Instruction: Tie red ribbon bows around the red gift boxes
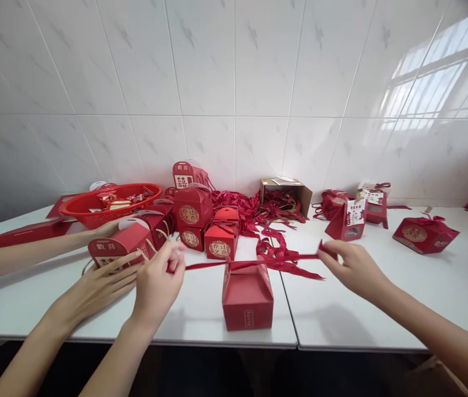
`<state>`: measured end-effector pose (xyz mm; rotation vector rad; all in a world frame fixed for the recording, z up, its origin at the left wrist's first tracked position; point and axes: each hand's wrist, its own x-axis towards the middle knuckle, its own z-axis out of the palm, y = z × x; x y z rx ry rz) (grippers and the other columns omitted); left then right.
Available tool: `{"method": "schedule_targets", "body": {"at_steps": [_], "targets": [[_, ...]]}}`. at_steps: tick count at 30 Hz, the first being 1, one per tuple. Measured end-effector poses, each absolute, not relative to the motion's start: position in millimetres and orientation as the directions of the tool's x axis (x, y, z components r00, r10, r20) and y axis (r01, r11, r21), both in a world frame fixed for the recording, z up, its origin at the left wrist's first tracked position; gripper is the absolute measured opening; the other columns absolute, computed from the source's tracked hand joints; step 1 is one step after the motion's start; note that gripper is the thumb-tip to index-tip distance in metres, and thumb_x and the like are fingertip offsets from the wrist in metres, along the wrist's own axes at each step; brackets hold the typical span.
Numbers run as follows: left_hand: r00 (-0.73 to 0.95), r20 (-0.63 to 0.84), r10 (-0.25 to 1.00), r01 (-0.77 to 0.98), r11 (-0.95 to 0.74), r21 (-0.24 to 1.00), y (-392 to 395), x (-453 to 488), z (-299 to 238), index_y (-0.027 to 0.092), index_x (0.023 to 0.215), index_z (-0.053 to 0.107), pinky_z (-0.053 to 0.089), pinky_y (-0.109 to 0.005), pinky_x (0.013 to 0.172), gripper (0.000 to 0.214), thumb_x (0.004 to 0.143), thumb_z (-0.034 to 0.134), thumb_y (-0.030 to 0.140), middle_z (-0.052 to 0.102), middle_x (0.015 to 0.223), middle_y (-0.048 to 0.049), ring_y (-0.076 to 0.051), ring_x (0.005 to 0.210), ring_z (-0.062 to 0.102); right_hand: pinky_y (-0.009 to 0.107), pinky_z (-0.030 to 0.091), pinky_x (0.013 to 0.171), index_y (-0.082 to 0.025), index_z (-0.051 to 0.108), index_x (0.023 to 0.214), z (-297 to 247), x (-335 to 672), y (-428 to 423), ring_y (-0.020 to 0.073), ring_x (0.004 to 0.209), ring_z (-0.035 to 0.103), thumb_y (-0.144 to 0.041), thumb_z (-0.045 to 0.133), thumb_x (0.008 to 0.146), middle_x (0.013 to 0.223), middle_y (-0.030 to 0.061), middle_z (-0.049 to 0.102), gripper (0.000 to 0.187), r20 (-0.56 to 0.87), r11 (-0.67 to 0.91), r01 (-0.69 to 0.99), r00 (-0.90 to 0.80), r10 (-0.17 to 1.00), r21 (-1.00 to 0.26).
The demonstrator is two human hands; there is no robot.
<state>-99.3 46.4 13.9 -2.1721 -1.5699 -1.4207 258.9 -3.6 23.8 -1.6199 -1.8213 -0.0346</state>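
A red ribbon (pixel 206 266) is stretched level between my two hands, passing at the top of a red gift box (pixel 247 303). My left hand (pixel 160 278) is closed around one end, left of the box. On the right, my right hand (pixel 351 267) pinches the other end between thumb and fingers. The box stands upright near the table's front edge, its top folded to a narrow ridge. Whether the ribbon runs through the ridge or only across it, I cannot tell.
At left, a co-worker's hands (pixel 105 289) touch a red box with rope handles (pixel 128 242). Behind are a red basket (pixel 93 212) of packets, stacked boxes (pixel 192 215), loose ribbons (pixel 237 207) and a cardboard box (pixel 304 193). Ribboned boxes (pixel 426 234) stand at right.
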Motion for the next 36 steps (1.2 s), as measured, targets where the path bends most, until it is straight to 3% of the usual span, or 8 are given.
{"method": "schedule_targets", "body": {"at_steps": [5, 9, 13, 18, 21, 24, 31, 36], "targets": [[0.081, 0.501, 0.861, 0.832, -0.335, 0.442, 53.3, -129.3, -50.6, 0.023, 0.081, 0.054, 0.039, -0.025, 0.06, 0.015, 0.074, 0.045, 0.013, 0.043, 0.056, 0.0043, -0.016, 0.055, 0.048, 0.031, 0.037, 0.051, -0.021, 0.053, 0.054, -25.6, 309.3, -17.7, 0.0191, 0.052, 0.052, -0.028, 0.045, 0.08, 0.055, 0.0039, 0.059, 0.028, 0.092, -0.006, 0.932, 0.043, 0.995, -0.363], [0.053, 0.597, 0.801, 0.8, -0.391, 0.454, 49.9, -102.9, -45.3, 0.022, 0.082, 0.06, 0.04, -0.038, 0.085, 0.009, 0.081, 0.051, 0.025, 0.061, 0.089, -0.0066, -0.025, 0.09, 0.054, 0.043, 0.047, 0.083, -0.017, 0.067, 0.101, -20.8, 290.7, -11.1, 0.0296, 0.094, 0.063, -0.043, 0.046, 0.087, 0.107, 0.0146, 0.066, 0.036, 0.207, 0.094, 0.906, -0.008, 0.978, -0.412], [0.069, 0.39, 0.918, 0.563, -0.359, 0.744, 45.2, -67.2, -24.3, 0.021, 0.084, 0.052, 0.044, -0.032, 0.076, 0.023, 0.087, 0.046, 0.043, 0.059, 0.086, -0.0041, -0.022, 0.085, 0.056, 0.046, 0.042, 0.097, -0.017, 0.058, 0.12, -5.0, 243.0, 2.5, 0.0291, 0.115, 0.055, -0.045, 0.037, 0.094, 0.123, 0.0153, 0.061, 0.044, 0.224, 0.238, 0.752, -0.123, 0.967, -0.614], [0.237, 0.141, 0.961, 0.417, -0.232, 0.879, 40.2, -47.6, -18.9, 0.022, 0.077, 0.044, 0.038, -0.024, 0.056, 0.03, 0.088, 0.045, 0.05, 0.048, 0.062, 0.0055, -0.013, 0.055, 0.047, 0.034, 0.05, 0.068, -0.023, 0.04, 0.132, -14.2, 191.3, 9.8, 0.019, 0.072, 0.061, -0.048, 0.042, 0.093, 0.084, 0.0033, 0.062, 0.046, 0.099, 0.223, 0.417, -0.3, 0.949, -0.881], [0.195, 0.249, 0.949, 0.454, -0.312, 0.834, 41.6, -52.4, -20.2, 0.02, 0.07, 0.046, 0.036, -0.024, 0.058, 0.032, 0.087, 0.047, 0.048, 0.046, 0.061, 0.0046, -0.013, 0.058, 0.045, 0.024, 0.034, 0.044, -0.024, 0.04, 0.12, -17.9, 185.7, 10.7, 0.01, 0.046, 0.039, -0.048, 0.047, 0.09, 0.064, -0.0072, 0.042, 0.039, 0.042, 0.103, 0.259, -0.231, 0.972, -0.96], [0.151, 0.212, 0.965, 0.491, -0.26, 0.832, 45.6, -64.0, -15.7, 0.02, 0.065, 0.05, 0.035, -0.024, 0.057, 0.034, 0.087, 0.045, 0.046, 0.045, 0.056, 0.0038, -0.014, 0.058, 0.044, 0.022, 0.033, 0.049, -0.022, 0.044, 0.084, -10.5, 198.1, 10.8, 0.0094, 0.053, 0.038, -0.036, 0.054, 0.086, 0.064, -0.0062, 0.039, 0.017, 0.234, 0.294, 0.328, -0.209, 0.949, -0.898], [0.586, -0.19, 0.788, 0.494, -0.162, 0.854, 47.1, -79.6, 34.8, 0.022, 0.064, 0.068, 0.04, -0.025, 0.059, 0.016, 0.075, 0.06, 0.031, 0.062, 0.06, 0.0008, -0.016, 0.058, 0.054, 0.029, 0.039, 0.056, -0.017, 0.052, 0.052, 4.4, 204.2, 15.0, 0.0134, 0.059, 0.048, -0.021, 0.045, 0.088, 0.069, 0.0054, 0.051, 0.037, 0.539, 0.5, 0.836, -0.319, 0.779, -0.227], [0.704, -0.24, 0.668, 0.467, -0.181, 0.865, 56.5, -72.6, 49.7, 0.019, 0.064, 0.067, 0.032, -0.021, 0.049, 0.019, 0.071, 0.067, 0.036, 0.056, 0.055, 0.0011, -0.011, 0.051, 0.042, 0.029, 0.041, 0.055, -0.018, 0.052, 0.045, 13.5, 181.0, 17.8, 0.0124, 0.055, 0.049, -0.049, 0.058, 0.084, 0.068, 0.0047, 0.055, 0.051, 0.571, 0.486, 0.692, -0.128, 0.811, -0.535]]}}
